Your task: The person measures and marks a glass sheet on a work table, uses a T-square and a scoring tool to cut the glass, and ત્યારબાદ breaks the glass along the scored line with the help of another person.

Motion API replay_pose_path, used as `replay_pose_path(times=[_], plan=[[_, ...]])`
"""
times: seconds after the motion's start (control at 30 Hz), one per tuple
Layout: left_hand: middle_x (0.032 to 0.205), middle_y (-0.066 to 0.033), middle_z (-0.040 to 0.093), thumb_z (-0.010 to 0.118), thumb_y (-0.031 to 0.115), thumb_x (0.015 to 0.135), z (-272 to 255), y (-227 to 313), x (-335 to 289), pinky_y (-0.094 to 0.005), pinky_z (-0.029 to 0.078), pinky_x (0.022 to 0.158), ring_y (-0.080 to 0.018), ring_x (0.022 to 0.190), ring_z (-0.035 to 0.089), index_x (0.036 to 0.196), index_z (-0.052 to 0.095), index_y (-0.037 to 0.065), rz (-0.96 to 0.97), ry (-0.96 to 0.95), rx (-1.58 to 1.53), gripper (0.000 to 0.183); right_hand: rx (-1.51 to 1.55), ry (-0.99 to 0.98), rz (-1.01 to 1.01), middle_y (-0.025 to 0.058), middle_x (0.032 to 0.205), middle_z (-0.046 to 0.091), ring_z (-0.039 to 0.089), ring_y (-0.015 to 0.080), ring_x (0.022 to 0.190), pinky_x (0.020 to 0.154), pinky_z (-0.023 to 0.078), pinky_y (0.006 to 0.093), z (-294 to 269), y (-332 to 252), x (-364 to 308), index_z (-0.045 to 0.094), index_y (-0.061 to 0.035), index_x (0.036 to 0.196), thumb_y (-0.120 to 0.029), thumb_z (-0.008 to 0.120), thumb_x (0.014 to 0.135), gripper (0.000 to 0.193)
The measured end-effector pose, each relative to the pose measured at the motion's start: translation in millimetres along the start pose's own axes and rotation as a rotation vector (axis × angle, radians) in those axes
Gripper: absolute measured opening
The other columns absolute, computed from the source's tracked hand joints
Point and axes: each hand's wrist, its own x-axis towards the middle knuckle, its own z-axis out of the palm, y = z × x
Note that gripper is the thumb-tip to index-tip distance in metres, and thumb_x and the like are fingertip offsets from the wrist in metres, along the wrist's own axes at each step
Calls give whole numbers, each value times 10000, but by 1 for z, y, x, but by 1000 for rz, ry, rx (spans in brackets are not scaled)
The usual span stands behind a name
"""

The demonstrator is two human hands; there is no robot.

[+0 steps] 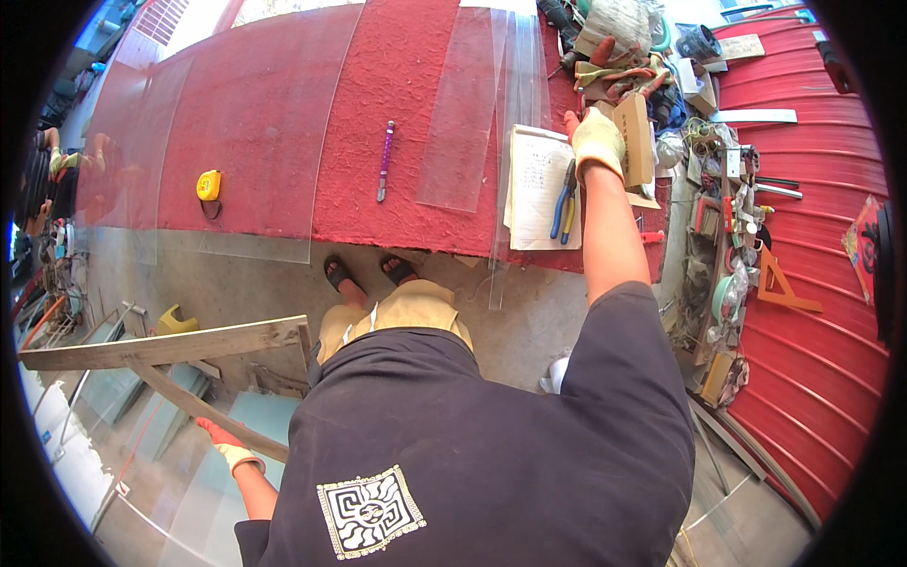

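My right hand (597, 142), in a yellow and red work glove, reaches to the far right of the red-covered table. Its fingers curl beside an open cardboard box (635, 140); what they close on, if anything, is hidden. Just left of it lies an open notebook (537, 184) with writing, and pliers with blue and yellow handles (563, 213) rest on its page. My left hand (227, 444), gloved alike, hangs low at my left side with fingers stretched out. It is close under a wooden slat (194, 404); whether it touches the wood I cannot tell.
Clear sheets (250, 104) cover much of the table (397, 57). A yellow tape measure (209, 186) and a purple pen-like tool (386, 161) lie there. Gloves (624, 74) and clutter fill the far right corner. Glass panes (255, 416) stand by a wooden bar (170, 345) at left.
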Motion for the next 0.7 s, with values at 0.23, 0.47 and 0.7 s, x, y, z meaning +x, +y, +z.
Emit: replay_pose_path(times=[0.23,0.47,0.7], plan=[[1562,-64,487,350,894,918,11,-9,-22,-419,393,1098,-270,1356,474,1617,367,127,-140,-50,5,1038,133,272,-140,230,1251,698,674,425,1148,967,530,527,4,-32,-9,634,-182,1384,-481,625,980,503],[1145,-84,699,424,812,964,-18,-10,-15,-348,521,939,-207,1044,643,1392,597,-19,203,190,41,951,569,227,-365,143,1015,739,701,237,885,822,555,361,46,-119,-99,644,-38,1340,-331,674,1015,439],[1042,5,648,525,665,1023,3,5,-25,-313,458,985,-125,1033,563,1141,675,-16,352,285,-66,707,814,-8,-892,124,1051,713,696,218,931,843,574,353,93,-266,-189,663,-18,1287,-218,748,975,380]])
